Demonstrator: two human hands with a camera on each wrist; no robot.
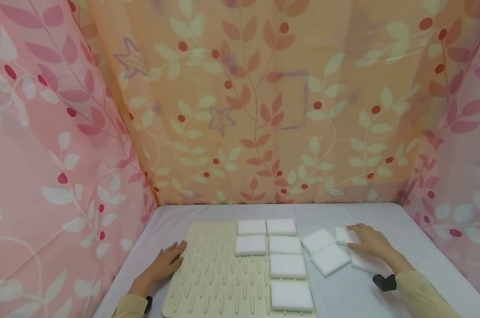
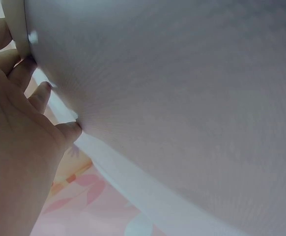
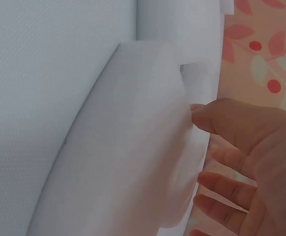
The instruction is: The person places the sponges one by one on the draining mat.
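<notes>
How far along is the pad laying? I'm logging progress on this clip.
Done: six white pads lie on the beige mat, two in the middle column and four in the right one. In hand: the right hand rests on a loose pad on the table, while the left hand touches the mat's left edge. Left: the loose pads beside the mat, and the mat's bare left part.

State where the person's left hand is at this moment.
In the head view the left hand lies flat on the white tablecloth, fingertips touching the left edge of the beige ribbed mat.
</notes>
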